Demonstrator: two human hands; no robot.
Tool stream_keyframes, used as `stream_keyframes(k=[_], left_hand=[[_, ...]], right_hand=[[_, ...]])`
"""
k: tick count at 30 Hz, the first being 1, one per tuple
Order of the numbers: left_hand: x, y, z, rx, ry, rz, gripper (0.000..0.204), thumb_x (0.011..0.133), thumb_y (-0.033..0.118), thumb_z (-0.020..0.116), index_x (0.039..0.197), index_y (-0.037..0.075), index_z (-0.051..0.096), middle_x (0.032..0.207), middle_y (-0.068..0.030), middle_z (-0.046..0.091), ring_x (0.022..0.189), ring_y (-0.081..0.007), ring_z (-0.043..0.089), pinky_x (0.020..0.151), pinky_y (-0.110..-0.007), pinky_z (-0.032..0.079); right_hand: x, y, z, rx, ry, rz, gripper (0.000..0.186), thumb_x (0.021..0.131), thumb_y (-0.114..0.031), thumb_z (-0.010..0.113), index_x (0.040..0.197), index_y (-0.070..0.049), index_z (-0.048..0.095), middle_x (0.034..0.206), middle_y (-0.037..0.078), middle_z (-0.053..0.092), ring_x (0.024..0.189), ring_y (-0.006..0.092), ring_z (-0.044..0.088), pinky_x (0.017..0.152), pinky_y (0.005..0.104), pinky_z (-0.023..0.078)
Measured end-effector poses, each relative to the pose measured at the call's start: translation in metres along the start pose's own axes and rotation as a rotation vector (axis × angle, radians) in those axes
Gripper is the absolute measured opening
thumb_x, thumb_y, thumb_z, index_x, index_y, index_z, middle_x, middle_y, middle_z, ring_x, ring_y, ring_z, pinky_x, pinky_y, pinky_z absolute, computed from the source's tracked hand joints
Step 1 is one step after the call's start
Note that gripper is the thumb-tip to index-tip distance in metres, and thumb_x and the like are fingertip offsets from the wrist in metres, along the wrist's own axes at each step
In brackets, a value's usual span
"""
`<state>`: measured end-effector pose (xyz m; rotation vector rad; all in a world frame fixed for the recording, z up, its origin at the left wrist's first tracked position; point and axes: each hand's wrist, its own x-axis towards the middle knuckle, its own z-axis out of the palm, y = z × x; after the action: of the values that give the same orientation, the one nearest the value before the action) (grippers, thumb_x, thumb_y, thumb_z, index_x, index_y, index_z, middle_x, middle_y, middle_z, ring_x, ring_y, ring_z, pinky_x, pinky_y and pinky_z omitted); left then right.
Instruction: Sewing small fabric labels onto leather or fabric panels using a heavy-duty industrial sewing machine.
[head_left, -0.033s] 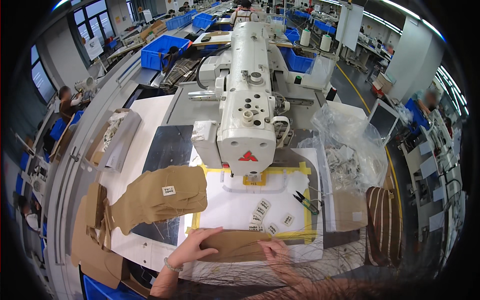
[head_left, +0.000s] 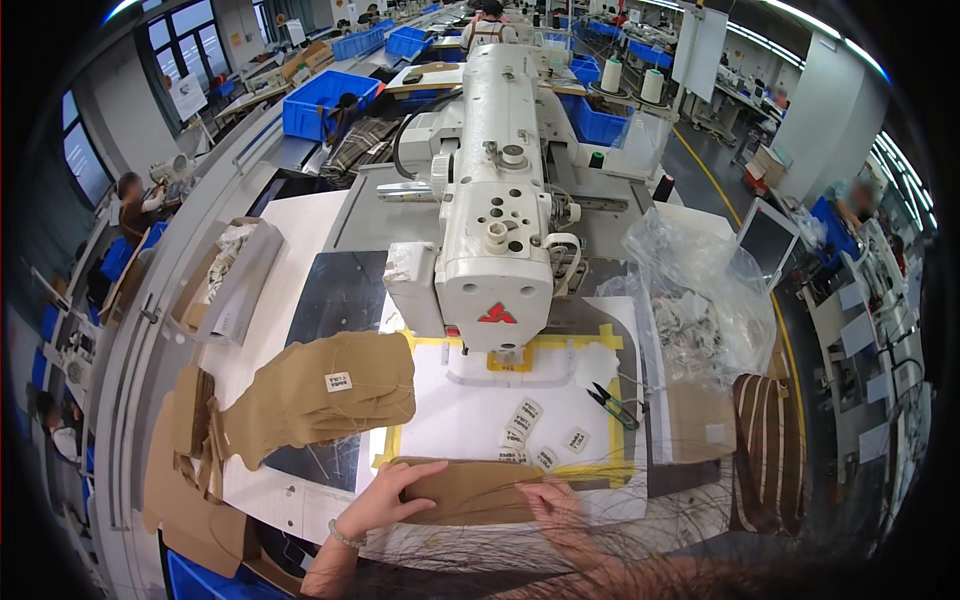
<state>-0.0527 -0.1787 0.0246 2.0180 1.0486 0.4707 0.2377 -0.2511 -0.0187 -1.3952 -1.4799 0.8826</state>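
In front of me lies a brown fabric piece [head_left: 468, 490] along the near edge of the white, yellow-taped work sheet [head_left: 455, 425]. My left hand [head_left: 378, 503] rests on the fabric's left end, thumb and fingers spread apart. At its right end, the fingertips of my right hand [head_left: 556, 506] are pinched together on the fabric. Small white labels [head_left: 577, 440] lie just beyond it, some overlapping in a row. A large white sewing machine [head_left: 492, 290] stands over the far part of the sheet. Left of my hands is a stack of brown fabric pieces [head_left: 320, 395], with one label on top.
Green-handled thread snips [head_left: 612, 405] lie right of the labels. Beyond them stands a carton with a clear plastic bag [head_left: 695, 300]. Striped brown fabric [head_left: 768, 455] hangs at the right. An open box [head_left: 225, 280] stands at the left. Thread cones [head_left: 651, 86] stand behind the machine.
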Motion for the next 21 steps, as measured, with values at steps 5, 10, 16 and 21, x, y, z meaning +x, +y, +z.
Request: stream_keyframes(k=[5, 10, 16, 21], left_hand=[[-0.002, -0.001, 0.005, 0.038, 0.079, -0.017, 0.035, 0.081, 0.009, 0.07, 0.116, 0.013, 0.068, 0.069, -0.0065, 0.052, 0.066, -0.0197, 0.048, 0.07, -0.029, 0.041], [0.065, 0.008, -0.01, -0.223, 0.324, -0.123, 0.024, 0.085, 0.005, 0.064, 0.108, 0.006, 0.07, 0.075, -0.0118, 0.063, 0.063, -0.0184, 0.055, 0.061, -0.029, 0.044], [0.128, -0.013, -0.019, -0.14, 0.244, -0.106, 0.021, 0.086, 0.004, 0.062, 0.106, 0.003, 0.07, 0.08, -0.0128, 0.066, 0.065, -0.0153, 0.056, 0.063, -0.029, 0.045], [0.167, -0.041, -0.024, -0.176, 0.376, -0.048, 0.019, 0.087, 0.005, 0.064, 0.104, -0.002, 0.069, 0.085, -0.0116, 0.07, 0.069, -0.0148, 0.061, 0.068, -0.028, 0.048]], right_hand=[[0.025, -0.015, -0.026, -0.263, -0.129, -0.063, 0.022, 0.086, -0.007, 0.064, 0.107, -0.014, 0.07, 0.078, 0.002, 0.058, 0.071, 0.0167, 0.053, 0.077, 0.0315, 0.034], [0.1, -0.015, -0.052, -0.373, -0.126, -0.141, 0.02, 0.088, -0.009, 0.061, 0.105, -0.013, 0.07, 0.077, 0.003, 0.063, 0.067, 0.0172, 0.055, 0.077, 0.032, 0.032], [0.172, 0.025, -0.061, -0.218, -0.107, -0.114, 0.021, 0.086, -0.006, 0.061, 0.105, -0.004, 0.071, 0.081, 0.012, 0.068, 0.064, 0.0162, 0.06, 0.06, 0.0285, 0.045], [0.21, 0.025, -0.058, -0.267, -0.033, -0.083, 0.017, 0.086, -0.011, 0.061, 0.098, -0.007, 0.072, 0.083, 0.01, 0.07, 0.068, 0.0253, 0.063, 0.072, 0.0335, 0.043]])
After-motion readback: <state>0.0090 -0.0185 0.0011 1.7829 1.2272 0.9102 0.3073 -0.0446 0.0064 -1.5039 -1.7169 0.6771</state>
